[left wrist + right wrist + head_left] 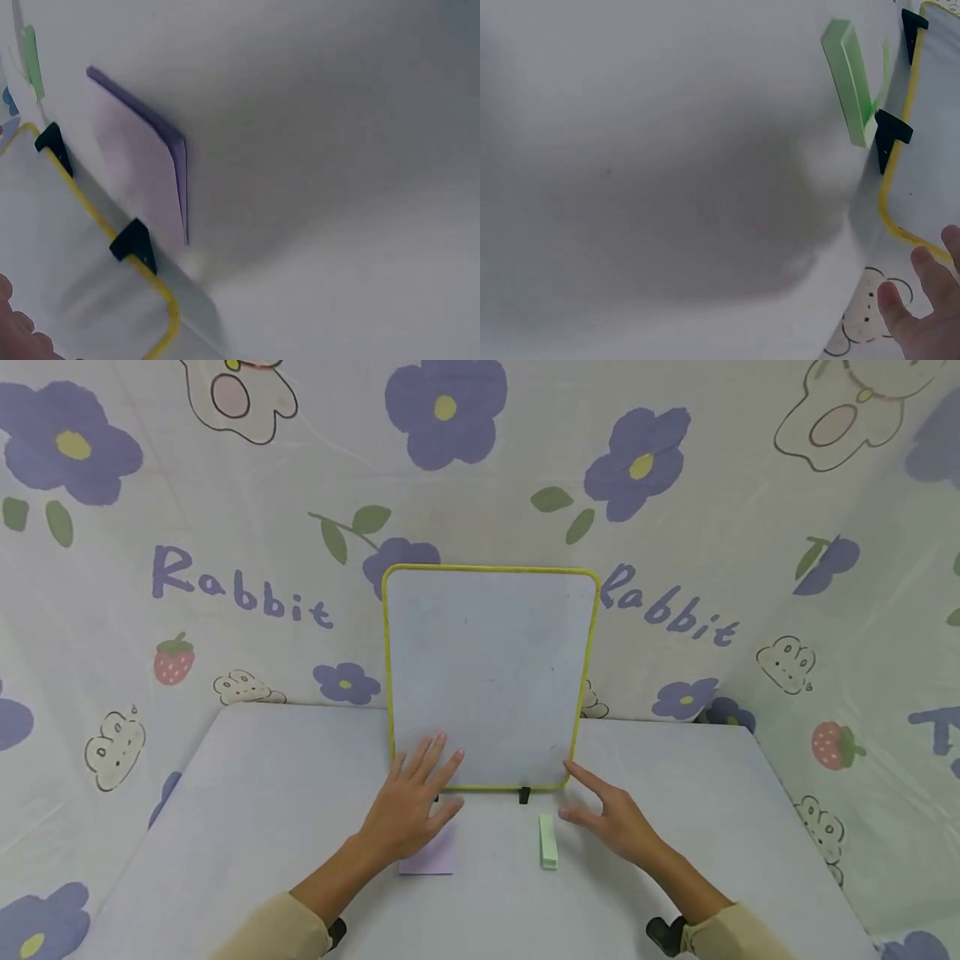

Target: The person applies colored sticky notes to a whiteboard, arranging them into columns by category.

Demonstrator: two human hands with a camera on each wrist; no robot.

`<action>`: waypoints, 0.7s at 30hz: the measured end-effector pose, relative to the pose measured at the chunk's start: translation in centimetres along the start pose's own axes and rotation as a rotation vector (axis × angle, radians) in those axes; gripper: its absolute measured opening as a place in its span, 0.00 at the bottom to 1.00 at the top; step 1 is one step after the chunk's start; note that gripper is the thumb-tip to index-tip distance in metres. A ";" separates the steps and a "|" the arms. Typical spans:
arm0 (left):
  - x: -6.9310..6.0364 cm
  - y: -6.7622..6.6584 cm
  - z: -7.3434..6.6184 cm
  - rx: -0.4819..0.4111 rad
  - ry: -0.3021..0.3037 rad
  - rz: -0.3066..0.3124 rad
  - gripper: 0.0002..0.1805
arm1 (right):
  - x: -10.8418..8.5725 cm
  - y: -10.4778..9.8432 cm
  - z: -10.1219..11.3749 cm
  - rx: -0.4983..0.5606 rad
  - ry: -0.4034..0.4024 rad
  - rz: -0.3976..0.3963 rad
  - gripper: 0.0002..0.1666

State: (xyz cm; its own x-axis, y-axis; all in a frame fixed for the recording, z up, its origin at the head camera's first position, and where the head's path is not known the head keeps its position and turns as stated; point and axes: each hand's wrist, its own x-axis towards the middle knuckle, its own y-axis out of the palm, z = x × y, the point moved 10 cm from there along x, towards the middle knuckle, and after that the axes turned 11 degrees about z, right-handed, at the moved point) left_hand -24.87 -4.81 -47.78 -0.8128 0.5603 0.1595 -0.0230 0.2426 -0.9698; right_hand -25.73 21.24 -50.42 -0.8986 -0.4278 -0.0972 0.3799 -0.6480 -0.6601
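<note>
A whiteboard (pixel 487 668) with a yellow frame stands upright on black feet, one foot (pixel 524 795) showing in front in the head view. My left hand (pixel 405 806) is spread in front of its lower left part, fingers extended; whether they touch the board I cannot tell. A light purple pad of sticky notes (pixel 431 856) lies on the table below that hand, partly hidden by it. My right hand (pixel 618 822) is at the lower right corner, index finger reaching toward the frame. Left of its thumb lies a narrow pale green pad (pixel 548 839). Neither hand holds anything.
The white table (pixel 285 777) reaches back to a cloth backdrop (pixel 262 510) printed with purple flowers, rabbits and the word Rabbit. In the right wrist view, the green pad (pixel 847 79) lies beside the board's black foot (pixel 891 139).
</note>
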 end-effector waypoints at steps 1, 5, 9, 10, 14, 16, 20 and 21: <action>0.1 0.4 -0.4 -0.003 0.010 0.009 0.36 | 0.0 0.2 -0.1 0.014 -0.010 0.004 0.45; 0.2 2.2 -1.8 -0.030 0.040 0.066 0.34 | 0.1 1.0 -0.3 0.066 -0.058 0.009 0.43; 0.2 4.3 -3.2 -0.075 0.066 0.149 0.33 | 0.1 1.8 -0.6 0.111 -0.089 0.008 0.42; 0.1 4.8 -3.6 -0.087 0.074 0.167 0.33 | 0.1 2.0 -0.8 0.125 -0.087 0.010 0.42; -0.1 6.6 -5.3 -0.120 0.112 0.239 0.33 | 0.0 2.8 -1.2 0.151 -0.073 0.028 0.40; -0.2 7.3 -6.1 -0.128 0.133 0.267 0.32 | -0.1 3.1 -1.3 0.166 -0.069 0.031 0.39; -0.1 8.2 -7.5 -0.121 0.179 0.297 0.33 | -0.2 3.5 -1.1 0.181 -0.082 0.047 0.38; -0.1 8.3 -7.7 -0.122 0.187 0.302 0.33 | -0.3 3.6 -1.0 0.176 -0.090 0.053 0.37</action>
State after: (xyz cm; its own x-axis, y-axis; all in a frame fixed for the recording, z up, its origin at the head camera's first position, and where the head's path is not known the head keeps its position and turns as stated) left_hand -20.50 3.26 -54.40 -0.6514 0.7536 -0.0883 0.2800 0.1305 -0.9511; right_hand -24.32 19.66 -53.55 -0.8560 -0.5140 -0.0557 0.4658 -0.7200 -0.5145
